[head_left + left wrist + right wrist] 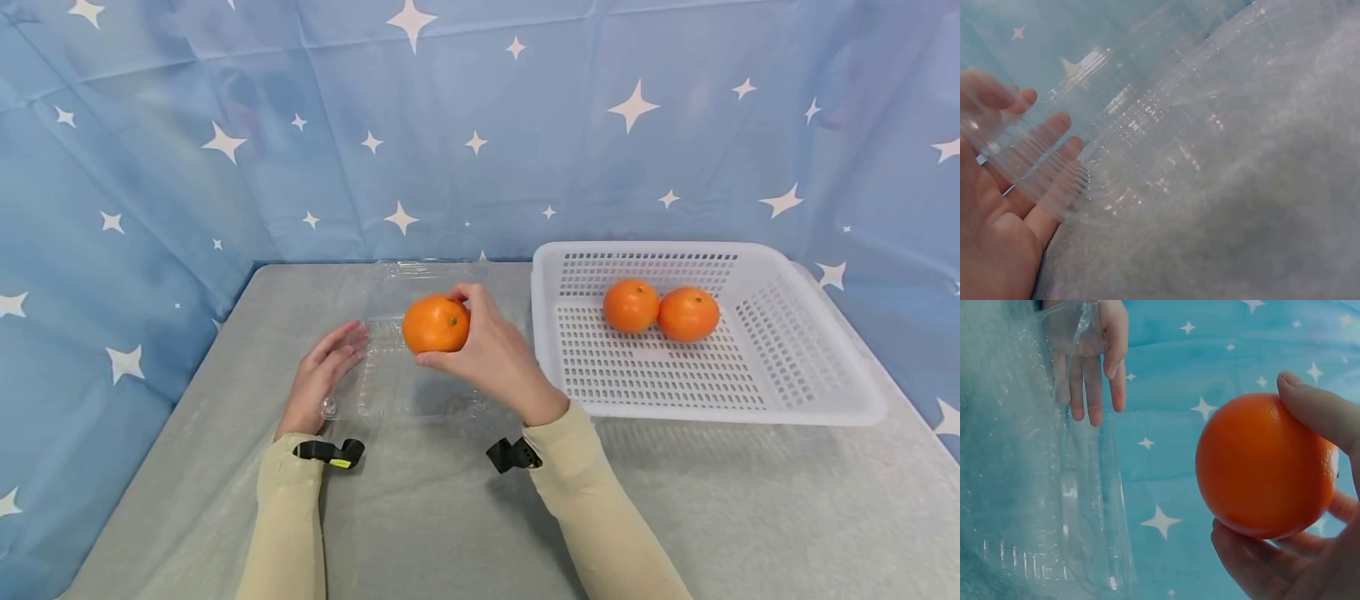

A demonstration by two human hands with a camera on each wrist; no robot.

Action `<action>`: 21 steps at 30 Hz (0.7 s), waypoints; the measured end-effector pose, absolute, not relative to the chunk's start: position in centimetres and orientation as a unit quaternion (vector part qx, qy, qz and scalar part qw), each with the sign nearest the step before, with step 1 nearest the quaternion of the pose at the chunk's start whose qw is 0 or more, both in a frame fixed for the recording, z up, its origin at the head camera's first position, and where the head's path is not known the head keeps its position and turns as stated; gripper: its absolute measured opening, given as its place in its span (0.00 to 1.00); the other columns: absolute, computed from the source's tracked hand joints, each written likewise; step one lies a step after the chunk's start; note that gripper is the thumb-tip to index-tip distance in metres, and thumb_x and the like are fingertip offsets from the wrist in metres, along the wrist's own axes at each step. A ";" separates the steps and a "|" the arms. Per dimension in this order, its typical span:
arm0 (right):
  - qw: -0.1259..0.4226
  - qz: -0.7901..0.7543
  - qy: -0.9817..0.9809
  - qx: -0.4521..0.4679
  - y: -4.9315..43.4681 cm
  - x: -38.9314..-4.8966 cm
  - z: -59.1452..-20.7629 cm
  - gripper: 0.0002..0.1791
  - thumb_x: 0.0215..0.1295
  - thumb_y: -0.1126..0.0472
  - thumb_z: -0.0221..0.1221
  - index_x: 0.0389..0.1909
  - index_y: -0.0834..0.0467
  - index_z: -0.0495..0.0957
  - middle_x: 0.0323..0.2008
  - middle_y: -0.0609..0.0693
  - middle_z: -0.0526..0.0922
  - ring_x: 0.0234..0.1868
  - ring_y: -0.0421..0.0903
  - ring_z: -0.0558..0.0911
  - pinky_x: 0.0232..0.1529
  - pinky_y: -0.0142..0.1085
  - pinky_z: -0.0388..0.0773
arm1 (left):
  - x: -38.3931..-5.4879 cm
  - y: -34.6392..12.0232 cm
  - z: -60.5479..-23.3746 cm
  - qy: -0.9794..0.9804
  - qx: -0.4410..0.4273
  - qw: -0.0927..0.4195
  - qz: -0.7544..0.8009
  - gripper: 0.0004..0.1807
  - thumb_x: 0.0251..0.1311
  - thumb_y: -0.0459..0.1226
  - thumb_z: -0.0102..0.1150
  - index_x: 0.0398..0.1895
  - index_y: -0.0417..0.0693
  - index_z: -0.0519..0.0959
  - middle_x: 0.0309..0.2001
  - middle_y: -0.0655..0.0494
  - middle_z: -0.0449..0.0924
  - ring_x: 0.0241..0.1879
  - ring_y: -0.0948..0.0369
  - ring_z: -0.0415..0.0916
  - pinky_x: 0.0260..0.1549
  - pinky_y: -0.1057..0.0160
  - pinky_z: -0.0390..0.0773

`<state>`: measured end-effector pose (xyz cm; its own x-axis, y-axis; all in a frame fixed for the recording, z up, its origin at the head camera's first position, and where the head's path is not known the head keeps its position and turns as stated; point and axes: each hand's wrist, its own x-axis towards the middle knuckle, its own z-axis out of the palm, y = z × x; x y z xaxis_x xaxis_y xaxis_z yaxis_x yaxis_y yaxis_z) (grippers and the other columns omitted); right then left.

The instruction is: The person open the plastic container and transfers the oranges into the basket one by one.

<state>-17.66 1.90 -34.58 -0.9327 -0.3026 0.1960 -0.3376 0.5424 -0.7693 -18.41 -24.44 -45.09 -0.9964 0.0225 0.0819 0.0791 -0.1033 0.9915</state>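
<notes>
Held up by my right hand [498, 354] is an orange [433, 325], pinched between the thumb and the fingers. In the right wrist view the same orange [1266, 465] appears large, with the thumb on top and fingers beneath. Below it on the table lies a clear plastic box [420, 387], its lid [420, 275] folded back toward the curtain. My left hand [322, 371] is at the box's left side, fingers straight. The left wrist view shows those fingers [1054, 187] behind the ribbed clear wall [1079, 178] of the box.
A white perforated basket [720, 412] stands on the right side of the table, holding two oranges [632, 306] that sit side by side. The grey table [420, 517] ends at a blue curtain [525, 108] with white stars, which hangs behind and at the left.
</notes>
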 end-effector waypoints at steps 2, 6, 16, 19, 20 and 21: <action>0.022 0.444 -0.878 0.180 2.0 -17.7 -34.5 0.43 0.38 0.36 0.65 0.54 0.45 0.56 0.48 0.41 0.67 0.37 0.41 0.74 0.33 0.37 0.74 | -18.4 -24.5 -45.1 -0.671 -0.039 0.020 -0.740 0.21 0.66 0.33 0.41 0.63 0.46 0.62 0.61 0.47 0.63 0.60 0.54 0.60 0.58 0.54 0.59; 0.029 0.447 -0.877 0.176 2.3 -17.7 -34.3 0.43 0.39 0.35 0.64 0.55 0.44 0.55 0.50 0.42 0.66 0.39 0.41 0.73 0.35 0.37 0.74 | -18.5 -24.5 -45.1 -0.673 -0.040 0.021 -0.738 0.21 0.66 0.33 0.41 0.63 0.46 0.62 0.61 0.47 0.63 0.61 0.54 0.60 0.58 0.54 0.60; 0.056 0.476 -0.857 0.188 2.6 -17.9 -34.1 0.43 0.40 0.35 0.63 0.57 0.41 0.56 0.52 0.41 0.66 0.43 0.39 0.72 0.39 0.38 0.74 | -18.4 -24.4 -45.2 -0.663 -0.048 0.024 -0.746 0.21 0.66 0.32 0.41 0.63 0.44 0.62 0.61 0.45 0.63 0.61 0.52 0.60 0.58 0.54 0.60; 0.072 0.482 -0.850 0.199 2.8 -18.1 -34.0 0.43 0.40 0.36 0.63 0.58 0.41 0.56 0.52 0.41 0.65 0.45 0.37 0.71 0.41 0.38 0.74 | -18.4 -24.4 -45.2 -0.663 -0.048 0.024 -0.747 0.21 0.66 0.33 0.41 0.63 0.44 0.62 0.61 0.45 0.63 0.61 0.52 0.60 0.58 0.54 0.60; 0.075 0.484 -0.848 0.203 2.9 -18.1 -34.0 0.42 0.41 0.37 0.64 0.58 0.41 0.56 0.53 0.40 0.65 0.45 0.37 0.71 0.41 0.38 0.74 | -18.4 -24.4 -45.2 -0.663 -0.048 0.023 -0.747 0.21 0.66 0.33 0.41 0.63 0.44 0.62 0.61 0.45 0.62 0.61 0.53 0.60 0.58 0.53 0.59; 0.078 0.485 -0.846 0.206 3.0 -18.2 -34.0 0.42 0.42 0.38 0.64 0.58 0.41 0.56 0.53 0.40 0.65 0.45 0.36 0.70 0.41 0.37 0.74 | -18.4 -24.4 -45.2 -0.663 -0.048 0.024 -0.747 0.21 0.66 0.33 0.41 0.63 0.44 0.62 0.61 0.45 0.62 0.61 0.53 0.60 0.58 0.53 0.59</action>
<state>-18.16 3.02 -33.96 -0.9028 -0.2727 0.3325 -0.4248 0.4449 -0.7884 -18.36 -24.44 -45.18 -0.9943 0.0283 0.1032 0.0991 -0.1202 0.9878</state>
